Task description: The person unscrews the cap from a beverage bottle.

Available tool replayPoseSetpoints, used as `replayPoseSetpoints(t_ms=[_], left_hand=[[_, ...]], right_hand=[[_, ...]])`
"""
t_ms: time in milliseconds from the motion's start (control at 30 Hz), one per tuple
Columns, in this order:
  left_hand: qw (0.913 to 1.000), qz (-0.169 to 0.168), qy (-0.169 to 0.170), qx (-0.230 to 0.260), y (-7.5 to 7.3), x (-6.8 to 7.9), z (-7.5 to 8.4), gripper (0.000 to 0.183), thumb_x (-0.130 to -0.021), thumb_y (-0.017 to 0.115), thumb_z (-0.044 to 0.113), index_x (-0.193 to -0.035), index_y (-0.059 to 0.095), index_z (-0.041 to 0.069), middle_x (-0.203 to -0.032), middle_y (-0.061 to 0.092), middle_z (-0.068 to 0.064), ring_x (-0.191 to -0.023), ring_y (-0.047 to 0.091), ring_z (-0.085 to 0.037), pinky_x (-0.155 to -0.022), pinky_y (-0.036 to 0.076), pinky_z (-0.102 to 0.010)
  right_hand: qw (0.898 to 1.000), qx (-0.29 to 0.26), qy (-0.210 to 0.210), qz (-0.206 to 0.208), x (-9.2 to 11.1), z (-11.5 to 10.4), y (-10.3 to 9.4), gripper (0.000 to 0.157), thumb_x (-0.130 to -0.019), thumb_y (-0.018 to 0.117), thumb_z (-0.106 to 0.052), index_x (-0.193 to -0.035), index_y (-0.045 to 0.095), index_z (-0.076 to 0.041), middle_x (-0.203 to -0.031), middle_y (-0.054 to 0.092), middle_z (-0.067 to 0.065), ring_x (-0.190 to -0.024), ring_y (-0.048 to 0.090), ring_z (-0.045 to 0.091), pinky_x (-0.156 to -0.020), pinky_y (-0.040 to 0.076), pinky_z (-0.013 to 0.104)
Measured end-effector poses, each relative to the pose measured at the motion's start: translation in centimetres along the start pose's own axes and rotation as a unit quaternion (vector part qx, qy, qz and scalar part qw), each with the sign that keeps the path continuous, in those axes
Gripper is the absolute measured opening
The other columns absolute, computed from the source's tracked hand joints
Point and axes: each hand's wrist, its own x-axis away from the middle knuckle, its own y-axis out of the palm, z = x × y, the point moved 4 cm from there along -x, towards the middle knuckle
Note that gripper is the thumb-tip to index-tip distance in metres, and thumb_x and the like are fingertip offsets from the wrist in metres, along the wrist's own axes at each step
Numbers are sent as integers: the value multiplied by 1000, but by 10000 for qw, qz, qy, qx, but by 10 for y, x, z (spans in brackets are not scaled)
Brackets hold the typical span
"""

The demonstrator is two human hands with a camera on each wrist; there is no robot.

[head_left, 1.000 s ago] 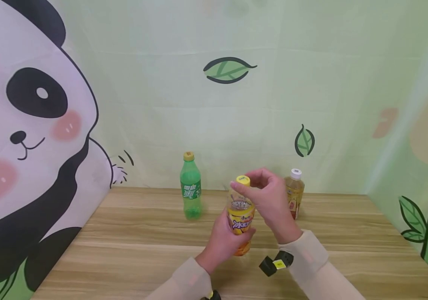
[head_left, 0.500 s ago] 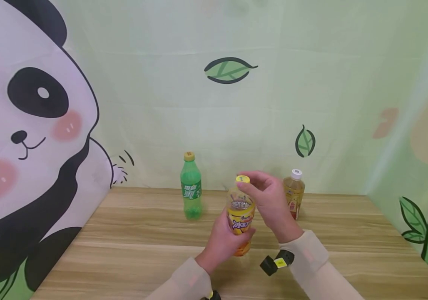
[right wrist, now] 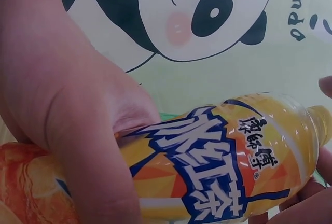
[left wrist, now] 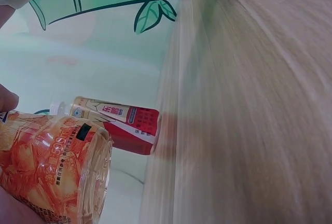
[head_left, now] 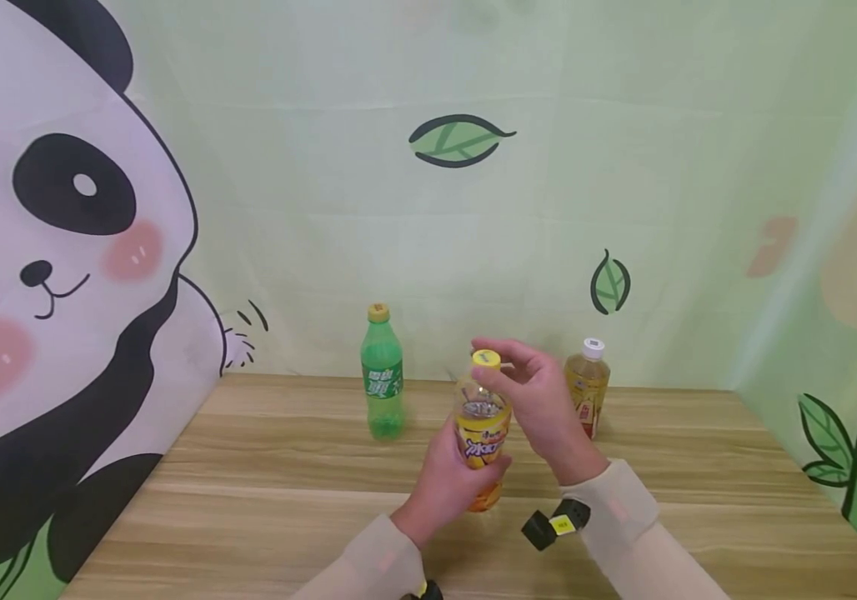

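Observation:
An iced tea bottle (head_left: 483, 437) with a yellow and orange label stands upright in front of me, roughly mid-table in the head view. My left hand (head_left: 449, 479) grips its lower body, thumb across the front. In the left wrist view the bottle's orange base (left wrist: 57, 167) is raised off the tabletop. At the top, my right hand (head_left: 541, 404) has its thumb on the near side of the yellow cap (head_left: 486, 359) and its fingers reaching around behind. The right wrist view shows the label (right wrist: 207, 162) close up, with fingertips at the neck end.
A green soda bottle (head_left: 383, 379) with a gold cap stands behind to the left. Behind my right hand stands a white-capped amber drink bottle (head_left: 589, 392), partly covered. The wooden table (head_left: 271, 483) ends at a panda-printed backdrop (head_left: 308, 208).
My right hand's fingers have swung left behind the cap while its thumb has shifted slightly right across the front. My left hand and the bottle have stayed put.

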Motion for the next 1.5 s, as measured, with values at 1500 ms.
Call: replayPoseSetpoints(t_ms=[1500], left_hand=[[9998, 16, -165, 71, 2, 0, 1, 60, -88, 81, 25, -138, 48, 26, -124, 66, 4, -111, 66, -15, -101, 55, -40]], right_hand=[[9997, -18, -237, 57, 2, -7, 0, 32, -97, 72, -25, -125, 71, -11, -119, 72, 3, -105, 71, 27, -92, 59, 39]])
